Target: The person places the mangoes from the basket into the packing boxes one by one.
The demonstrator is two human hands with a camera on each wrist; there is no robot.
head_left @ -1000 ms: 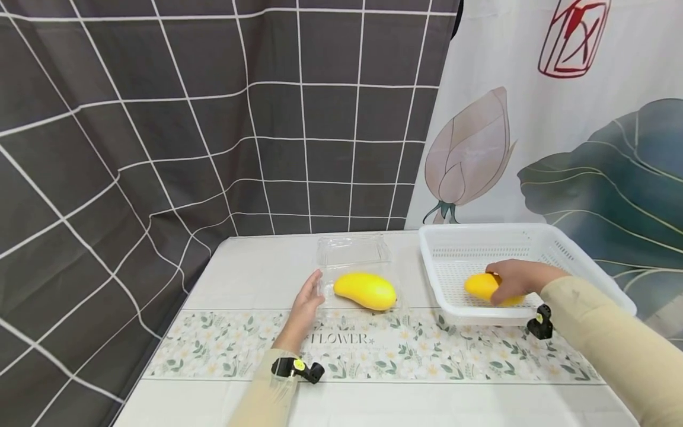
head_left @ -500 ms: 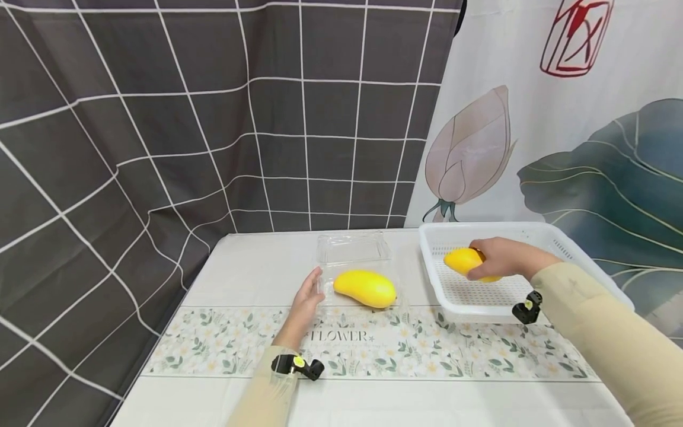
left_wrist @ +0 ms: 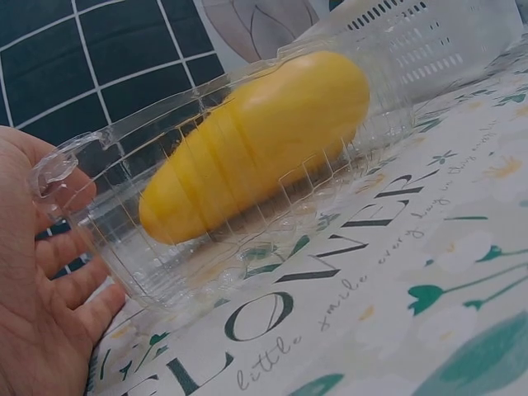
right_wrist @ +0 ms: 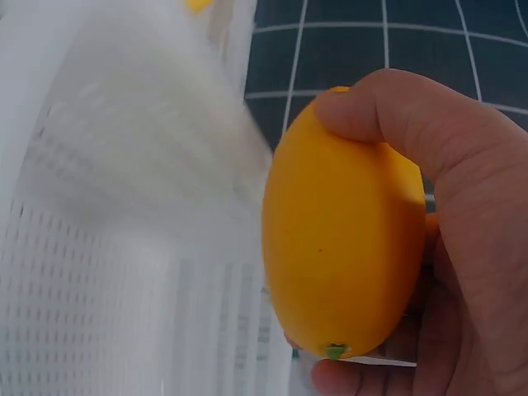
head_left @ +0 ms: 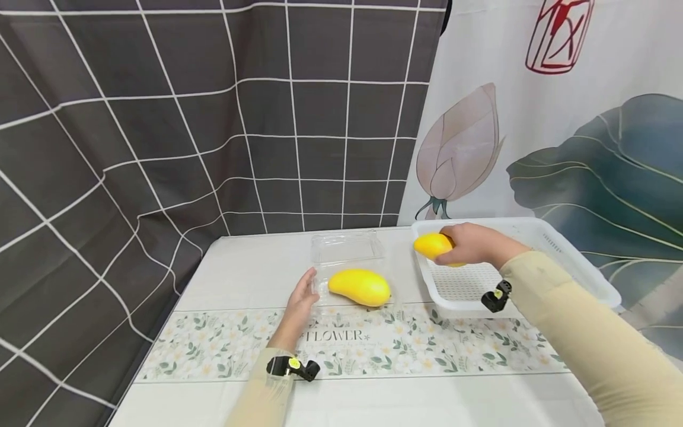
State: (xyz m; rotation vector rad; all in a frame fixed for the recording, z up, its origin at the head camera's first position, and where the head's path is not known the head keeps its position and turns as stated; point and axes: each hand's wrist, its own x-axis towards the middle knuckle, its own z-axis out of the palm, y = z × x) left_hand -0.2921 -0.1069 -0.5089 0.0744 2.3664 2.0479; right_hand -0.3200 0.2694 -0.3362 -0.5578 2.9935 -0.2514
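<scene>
The left hand point(head_left: 300, 301), fingers loosely spread, touches the left end of a clear box point(head_left: 347, 248); a yellow mango point(head_left: 360, 287) lies inside, just past the fingertips. Over a white basket point(head_left: 464, 281), a second mango point(head_left: 431, 244) pokes leftward from the right hand point(head_left: 474, 243), gripped between thumb and curled fingers.

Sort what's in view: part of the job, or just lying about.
Job: right hand; gripped yellow fruit; white basket; left hand; clear container beside it; second yellow fruit, inside container.

Background: flowered tablecloth; dark grid curtain; flower-print curtain; wrist cameras.
</scene>
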